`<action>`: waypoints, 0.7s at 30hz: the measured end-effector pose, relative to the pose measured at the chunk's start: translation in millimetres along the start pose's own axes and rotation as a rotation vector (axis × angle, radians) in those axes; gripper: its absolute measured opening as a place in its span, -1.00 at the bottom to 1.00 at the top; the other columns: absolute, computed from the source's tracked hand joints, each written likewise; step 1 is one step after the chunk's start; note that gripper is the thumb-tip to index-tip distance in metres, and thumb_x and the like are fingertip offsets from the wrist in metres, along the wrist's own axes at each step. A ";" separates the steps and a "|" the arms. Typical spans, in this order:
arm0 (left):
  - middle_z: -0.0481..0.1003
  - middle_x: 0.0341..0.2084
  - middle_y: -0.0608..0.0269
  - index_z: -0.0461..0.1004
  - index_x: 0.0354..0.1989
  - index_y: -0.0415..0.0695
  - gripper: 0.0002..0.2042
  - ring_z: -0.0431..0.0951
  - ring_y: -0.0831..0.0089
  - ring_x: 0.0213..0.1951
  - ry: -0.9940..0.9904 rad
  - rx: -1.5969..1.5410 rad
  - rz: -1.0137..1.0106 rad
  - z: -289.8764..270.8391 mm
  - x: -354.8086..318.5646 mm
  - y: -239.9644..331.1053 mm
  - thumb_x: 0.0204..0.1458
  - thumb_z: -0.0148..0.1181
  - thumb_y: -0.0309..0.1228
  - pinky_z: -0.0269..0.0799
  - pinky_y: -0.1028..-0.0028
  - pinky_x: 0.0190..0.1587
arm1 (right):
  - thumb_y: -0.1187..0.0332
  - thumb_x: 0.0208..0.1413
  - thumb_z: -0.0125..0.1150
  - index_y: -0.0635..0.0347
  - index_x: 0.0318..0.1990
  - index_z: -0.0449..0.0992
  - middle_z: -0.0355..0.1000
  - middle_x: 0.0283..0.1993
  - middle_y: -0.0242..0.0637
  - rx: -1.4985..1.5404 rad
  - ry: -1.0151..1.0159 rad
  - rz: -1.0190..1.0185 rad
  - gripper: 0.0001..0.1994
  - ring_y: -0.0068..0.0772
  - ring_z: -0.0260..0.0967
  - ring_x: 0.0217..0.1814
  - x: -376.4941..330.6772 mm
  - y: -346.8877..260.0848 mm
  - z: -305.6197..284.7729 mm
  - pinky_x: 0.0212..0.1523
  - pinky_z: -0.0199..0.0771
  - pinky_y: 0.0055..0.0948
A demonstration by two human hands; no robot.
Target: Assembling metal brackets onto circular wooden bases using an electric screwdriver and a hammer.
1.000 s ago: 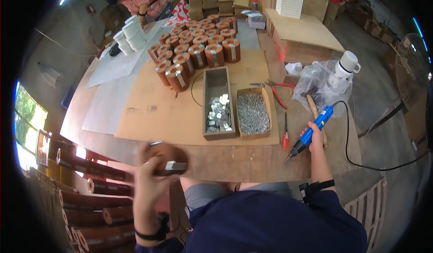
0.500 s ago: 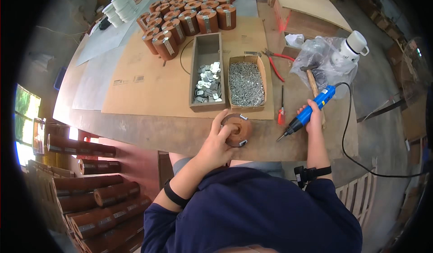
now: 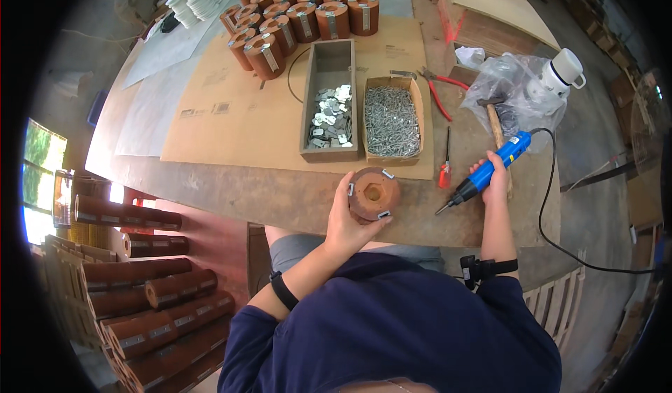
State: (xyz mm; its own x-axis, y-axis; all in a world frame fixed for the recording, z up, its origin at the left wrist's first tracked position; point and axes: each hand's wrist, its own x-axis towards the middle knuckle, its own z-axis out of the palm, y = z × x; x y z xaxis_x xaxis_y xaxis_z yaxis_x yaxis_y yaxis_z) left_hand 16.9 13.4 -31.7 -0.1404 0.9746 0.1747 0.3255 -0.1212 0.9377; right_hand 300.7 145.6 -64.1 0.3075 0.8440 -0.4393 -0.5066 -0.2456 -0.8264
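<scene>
My left hand (image 3: 350,221) grips a short reddish-brown cylinder (image 3: 385,195) from its left and near side, at the table's front edge. The cylinder's end faces up, with a hole in the middle and small metal clips on its rim. My right hand (image 3: 495,176) is wrapped round a blue electric screwdriver (image 3: 484,174), its tip pointing down and left toward the table, apart from the cylinder. Beyond the cylinder stand a grey-brown box (image 3: 306,120) of small metal plates (image 3: 330,118) and a cardboard box (image 3: 367,157) full of screws (image 3: 393,121).
Many similar brown cylinders (image 3: 302,20) stand at the back. Right of the boxes lie red-handled pliers (image 3: 439,95), a red-handled screwdriver (image 3: 445,172), a hammer (image 3: 495,127) and a plastic bag with a white bottle (image 3: 556,74). Long brown tubes (image 3: 168,323) are stacked at lower left.
My left fingers have come out of the cylinder's hole and now hold it by its side; the cylinder has turned. The blue electric screwdriver stays in my right hand, nearly still.
</scene>
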 end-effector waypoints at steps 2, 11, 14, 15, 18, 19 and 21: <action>0.22 -0.04 0.01 -0.08 0.13 -0.21 -0.10 0.27 0.28 0.02 -0.037 0.015 0.009 -4.3 4.8 2.6 -0.42 0.41 -0.46 0.22 0.38 0.05 | 0.29 -0.16 0.21 0.22 -0.36 0.31 0.30 -0.51 -0.25 0.004 0.009 -0.010 -0.73 -0.30 0.32 -0.50 1.2 0.3 -0.7 -0.39 0.43 -0.27; 0.19 0.00 0.00 -0.09 0.16 -0.21 -0.07 0.21 0.26 0.08 -0.213 -0.043 0.004 -13.1 14.4 -2.0 -0.43 0.42 -0.44 0.15 0.35 0.10 | 0.29 -0.15 0.21 0.22 -0.33 0.31 0.30 -0.50 -0.24 -0.003 0.019 -0.007 -0.73 -0.29 0.32 -0.50 0.0 0.7 0.6 -0.40 0.44 -0.26; 0.17 0.02 0.00 -0.11 0.17 -0.21 -0.06 0.18 0.26 0.10 -0.228 -0.084 -0.013 -13.9 14.6 -0.6 -0.42 0.42 -0.42 0.12 0.35 0.11 | 0.28 -0.15 0.21 0.21 -0.33 0.31 0.30 -0.50 -0.24 -0.013 0.029 -0.014 -0.72 -0.28 0.32 -0.50 1.5 1.1 2.0 -0.39 0.44 -0.26; 0.15 0.03 0.00 -0.13 0.17 -0.21 -0.06 0.17 0.26 0.10 -0.235 -0.107 -0.021 -15.2 14.4 4.6 -0.39 0.41 -0.41 0.11 0.35 0.12 | 0.28 -0.15 0.21 0.21 -0.33 0.31 0.30 -0.50 -0.24 -0.013 0.029 -0.015 -0.72 -0.28 0.32 -0.50 2.4 1.2 1.8 -0.39 0.44 -0.26; 0.11 0.05 0.00 -0.16 0.19 -0.22 -0.08 0.15 0.26 0.12 -0.226 -0.164 -0.018 -16.2 12.2 9.7 -0.32 0.38 -0.39 0.09 0.35 0.13 | 0.28 -0.15 0.21 0.21 -0.33 0.31 0.30 -0.50 -0.25 -0.006 0.019 -0.006 -0.72 -0.29 0.32 -0.49 4.6 1.1 1.9 -0.38 0.44 -0.26; 0.10 0.06 0.01 -0.17 0.19 -0.23 -0.10 0.14 0.27 0.12 -0.212 -0.199 -0.008 -16.0 11.7 10.7 -0.28 0.35 -0.39 0.08 0.35 0.13 | 0.28 -0.16 0.21 0.21 -0.33 0.31 0.30 -0.49 -0.25 -0.009 0.027 -0.008 -0.72 -0.29 0.32 -0.48 4.9 0.3 2.2 -0.38 0.44 -0.25; 0.09 0.06 0.01 -0.17 0.19 -0.24 -0.12 0.13 0.28 0.13 -0.190 -0.193 0.008 -15.8 10.4 9.7 -0.25 0.33 -0.40 0.08 0.36 0.13 | 0.28 -0.16 0.21 0.21 -0.33 0.30 0.30 -0.49 -0.25 -0.006 0.022 -0.008 -0.72 -0.29 0.32 -0.47 5.3 1.6 3.1 -0.38 0.44 -0.25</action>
State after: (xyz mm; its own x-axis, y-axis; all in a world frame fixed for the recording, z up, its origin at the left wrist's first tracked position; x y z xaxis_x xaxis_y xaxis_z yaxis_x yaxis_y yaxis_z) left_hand 3.8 19.4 -16.0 0.0459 0.9891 0.1402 0.1389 -0.1453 0.9796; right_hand 299.1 151.1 -66.7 0.3290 0.8352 -0.4406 -0.4993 -0.2422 -0.8319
